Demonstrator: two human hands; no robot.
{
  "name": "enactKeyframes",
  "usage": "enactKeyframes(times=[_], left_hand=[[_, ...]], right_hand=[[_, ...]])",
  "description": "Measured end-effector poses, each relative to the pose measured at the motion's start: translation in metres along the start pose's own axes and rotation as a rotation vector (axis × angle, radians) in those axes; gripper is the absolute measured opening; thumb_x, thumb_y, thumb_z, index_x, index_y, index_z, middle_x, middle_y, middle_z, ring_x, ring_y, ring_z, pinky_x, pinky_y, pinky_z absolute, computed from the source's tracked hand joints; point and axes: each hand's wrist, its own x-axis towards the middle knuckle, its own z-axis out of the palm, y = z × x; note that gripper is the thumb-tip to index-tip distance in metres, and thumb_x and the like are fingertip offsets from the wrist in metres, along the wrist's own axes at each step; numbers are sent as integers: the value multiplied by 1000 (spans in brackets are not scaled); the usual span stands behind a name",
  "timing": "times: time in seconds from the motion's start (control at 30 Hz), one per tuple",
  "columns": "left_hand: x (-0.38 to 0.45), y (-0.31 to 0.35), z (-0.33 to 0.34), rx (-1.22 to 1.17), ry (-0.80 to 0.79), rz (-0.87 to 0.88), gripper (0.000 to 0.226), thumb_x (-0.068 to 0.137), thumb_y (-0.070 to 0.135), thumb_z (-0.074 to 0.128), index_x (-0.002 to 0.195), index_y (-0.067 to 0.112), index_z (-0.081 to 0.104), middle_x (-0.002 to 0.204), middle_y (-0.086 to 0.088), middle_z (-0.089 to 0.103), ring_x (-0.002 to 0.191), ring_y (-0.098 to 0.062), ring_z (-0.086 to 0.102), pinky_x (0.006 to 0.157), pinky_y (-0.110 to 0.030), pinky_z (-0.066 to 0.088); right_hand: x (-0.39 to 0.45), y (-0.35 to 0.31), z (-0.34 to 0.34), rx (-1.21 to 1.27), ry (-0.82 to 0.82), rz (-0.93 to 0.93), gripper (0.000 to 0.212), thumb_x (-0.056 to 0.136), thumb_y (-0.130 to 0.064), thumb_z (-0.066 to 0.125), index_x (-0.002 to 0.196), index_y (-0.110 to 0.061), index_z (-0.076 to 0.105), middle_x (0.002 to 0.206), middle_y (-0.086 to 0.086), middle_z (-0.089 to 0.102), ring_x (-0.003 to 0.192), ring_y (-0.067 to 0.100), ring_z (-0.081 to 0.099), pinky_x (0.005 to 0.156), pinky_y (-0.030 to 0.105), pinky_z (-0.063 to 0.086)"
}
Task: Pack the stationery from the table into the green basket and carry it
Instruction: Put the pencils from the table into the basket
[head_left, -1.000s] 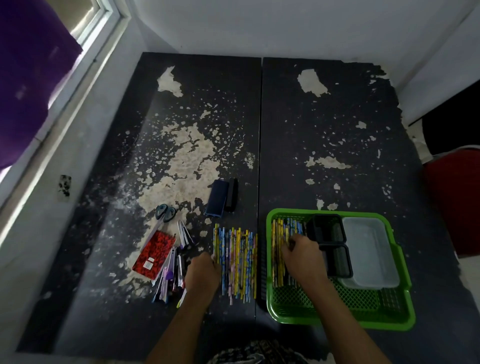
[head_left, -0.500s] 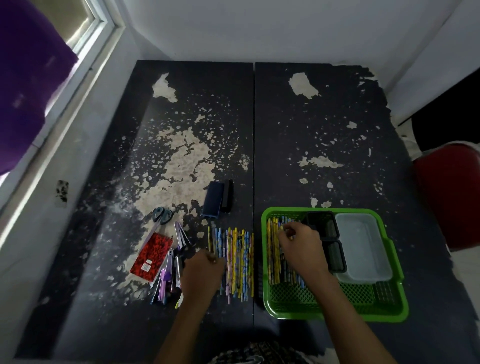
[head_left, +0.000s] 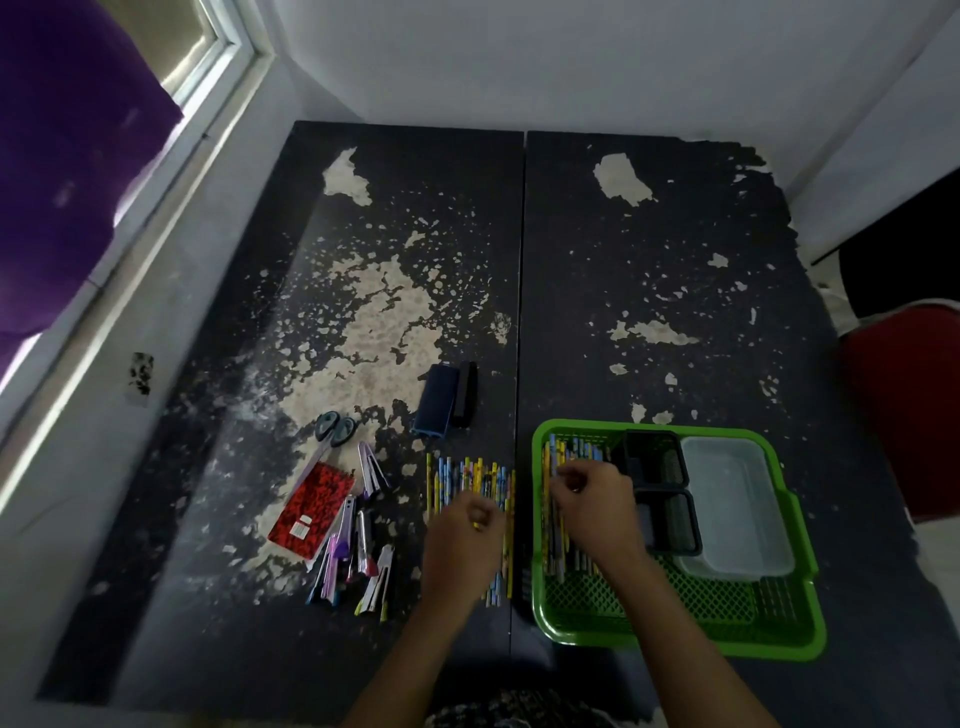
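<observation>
The green basket (head_left: 675, 428) stands on the black table (head_left: 649, 270) at the front right. It holds a row of pencils (head_left: 576, 448), a black organiser (head_left: 654, 457) and a clear plastic box (head_left: 737, 499). My right hand (head_left: 592, 509) hovers inside it over the pencils with fingers curled; whether it pinches one is hidden. A second row of colourful pencils (head_left: 452, 478) lies on the table just left of the basket. My left hand (head_left: 462, 530) rests on that row, fist closed around a yellow pencil.
Left of the pencils lie a heap of pens (head_left: 353, 556), a red notebook (head_left: 311, 504), scissors (head_left: 335, 428) and a dark blue case beside a black bar (head_left: 441, 397). A red chair (head_left: 909, 405) stands right of the table, with a window wall on the left.
My left hand has slid right from the pens' edge onto the table's pencil row and closed. My right hand has lifted slightly and curled its fingers over the basket's pencils.
</observation>
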Motion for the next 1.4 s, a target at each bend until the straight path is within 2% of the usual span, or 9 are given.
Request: enactKeyframes(times=[0.13, 0.2, 0.3, 0.4, 0.57, 0.73, 1.1, 1.3, 1.4], left_hand=[[23, -51, -20, 132, 152, -133, 5, 96, 21, 62, 101, 19, 63, 93, 4, 64, 76, -2, 56, 59, -16, 36], [33, -72, -25, 210, 139, -136, 13, 96, 29, 65, 104, 19, 63, 96, 3, 63, 78, -1, 55, 61, -15, 35], [40, -79, -22, 248, 61, -133, 14, 98, 28, 62, 102, 15, 64, 83, 4, 64, 69, -4, 59, 56, -19, 39], [40, -77, -17, 311, 44, -141, 10, 97, 26, 62, 98, 16, 61, 77, 6, 62, 63, -9, 61, 56, -27, 49], [41, -67, -17, 410, 42, -180, 18, 92, 30, 64, 82, 20, 53, 70, 5, 60, 59, -12, 60, 56, -29, 52], [42, -51, -20, 456, -4, -216, 30, 90, 29, 69, 72, 19, 47, 68, 3, 56, 57, -10, 53, 47, -25, 34], [43, -43, -26, 375, -50, -243, 31, 88, 26, 71, 67, 16, 51, 65, 2, 58, 53, -9, 53, 43, -22, 32], [40, -51, -34, 128, -21, -232, 23, 85, 24, 76, 70, 6, 71, 58, -5, 68, 41, -14, 61, 45, -23, 47], [31, -36, -33, -28, -57, -171, 11, 88, 18, 74, 76, 16, 74, 67, -1, 73, 58, -15, 71, 60, -29, 58]], right_hand=[[12, 21, -5, -253, 38, 85, 19, 92, -15, 62, 73, -13, 62, 66, 6, 64, 57, 23, 61, 56, 41, 57], [16, 26, -3, -344, 41, 101, 22, 93, -12, 59, 71, -13, 54, 68, 9, 61, 58, 27, 59, 55, 41, 56], [19, 27, 1, -461, 33, 115, 21, 94, -5, 52, 74, -10, 51, 72, 10, 61, 59, 27, 57, 55, 39, 55], [21, 24, 4, -465, 3, 120, 18, 95, -2, 49, 79, -8, 55, 74, 10, 61, 61, 27, 58, 57, 39, 56], [14, 25, 3, -419, -16, 96, 14, 94, -17, 56, 81, -14, 61, 72, 7, 64, 59, 26, 61, 55, 41, 58], [1, 19, -3, -321, -10, 22, 17, 95, -24, 61, 81, -14, 61, 71, 4, 66, 59, 21, 62, 54, 35, 54], [-12, 20, -14, -213, 46, 28, 12, 94, -30, 60, 90, -22, 68, 69, -5, 66, 58, 13, 61, 56, 33, 54], [-16, 15, -19, -133, 68, 11, 12, 94, -30, 62, 96, -23, 72, 79, -7, 69, 66, 10, 65, 65, 37, 59], [-15, 8, -15, -63, 52, -57, 14, 95, -25, 63, 97, -17, 74, 82, -6, 71, 67, 11, 68, 67, 38, 60]])
